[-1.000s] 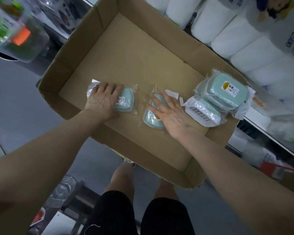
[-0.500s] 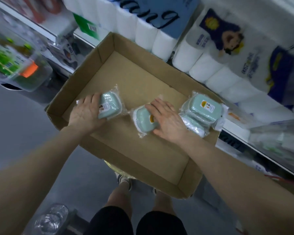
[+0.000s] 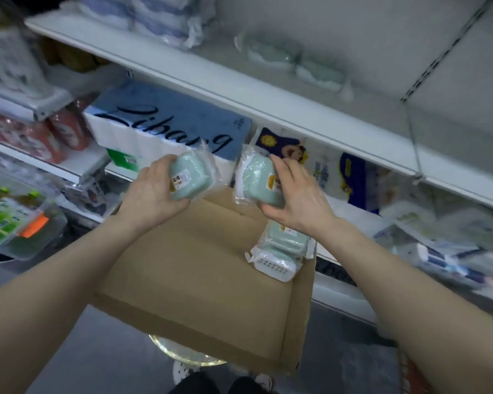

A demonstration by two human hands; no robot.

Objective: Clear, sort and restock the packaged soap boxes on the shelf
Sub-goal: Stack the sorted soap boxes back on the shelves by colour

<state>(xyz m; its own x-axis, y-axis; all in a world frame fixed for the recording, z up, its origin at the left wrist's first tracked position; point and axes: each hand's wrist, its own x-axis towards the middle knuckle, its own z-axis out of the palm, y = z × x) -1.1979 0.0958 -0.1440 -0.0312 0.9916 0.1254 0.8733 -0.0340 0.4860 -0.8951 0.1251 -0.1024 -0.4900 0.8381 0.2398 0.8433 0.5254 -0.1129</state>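
**Packaged soap boxes, mint green, film-wrapped: two in hand**

- **Location:** Both are held over the open cardboard box [image 3: 194, 268], below the front lip of the white shelf [image 3: 239, 89].
- **Hold:** The left hand [image 3: 154, 194] grips the left soap box [image 3: 192, 177], and the right hand [image 3: 299, 203] grips the right soap box [image 3: 258, 180]. In each, the curled fingers [image 3: 286, 170] and thumb clamp opposite edges.
- **Other stock:** A stack of soap boxes [image 3: 282, 248] sits in the carton's right corner. Two blurred shelved soap boxes [image 3: 271, 52] lie on the shelf.
- **Handling (judged):**
  - Light, one per hand.
  - The shell looks like stiff plastic and is unlikely to crush.
  - The glossy film is loose and probably slippery.
- **Where to hold:** Take each across the hard edges through the wrap, never by the loose film flaps.
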